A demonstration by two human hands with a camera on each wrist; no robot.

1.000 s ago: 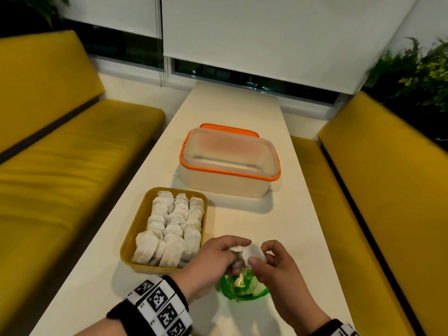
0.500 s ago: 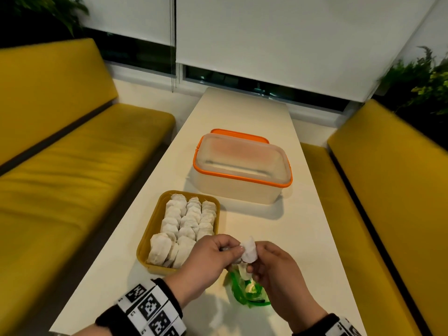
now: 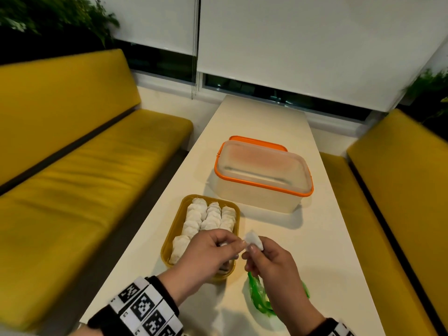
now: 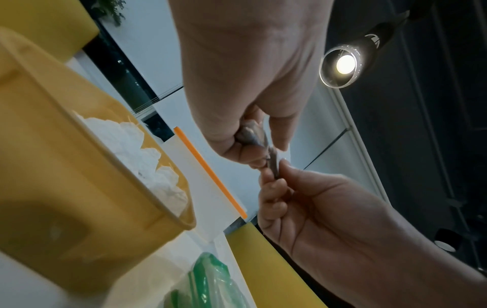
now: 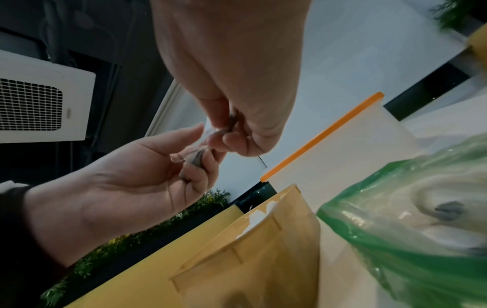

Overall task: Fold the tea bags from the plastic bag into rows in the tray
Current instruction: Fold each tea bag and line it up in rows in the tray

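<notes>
A white tea bag [image 3: 254,240] is held in the air between both hands, just right of the yellow tray [image 3: 175,227]. My left hand [image 3: 218,248] pinches its left side, and my right hand [image 3: 260,254] pinches it from the right. From the left wrist view the tea bag [image 4: 272,161] is a thin grey edge between the fingertips. Rows of folded tea bags [image 3: 208,218] fill the tray; my left hand hides its near right part. The green plastic bag [image 3: 258,295] lies on the white table [image 3: 327,251] under my right wrist, and in the right wrist view the bag [image 5: 411,220] shows pale contents.
A clear box with an orange rim [image 3: 263,174] stands behind the tray, its orange lid [image 3: 257,141] behind it. Yellow benches [image 3: 72,178] run along both sides of the narrow table. Window blinds [image 3: 303,44] close off the far end.
Both hands have lifted with the tea bag and drifted away from the green bag toward the tray's right edge. The head view has tilted, so everything sits lower in frame.
</notes>
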